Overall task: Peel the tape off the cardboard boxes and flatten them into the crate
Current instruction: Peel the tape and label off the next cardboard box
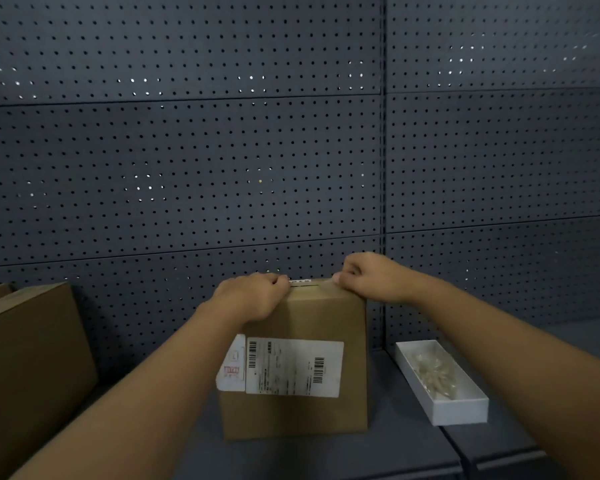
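Note:
A brown cardboard box (326, 320) stands upright on the dark table, a white shipping label (293, 367) on its near face. My left hand (253, 296) grips the box's top left edge with curled fingers. My right hand (371, 277) pinches at the clear tape (321, 284) that runs over the top edge, close to the right corner. The box's top face is hidden from this angle.
A larger cardboard box (32, 358) stands at the left edge of view. A shallow white tray (461, 407) with crumpled clear tape inside lies to the right of the box. Dark pegboard wall (222, 168) rises right behind the table.

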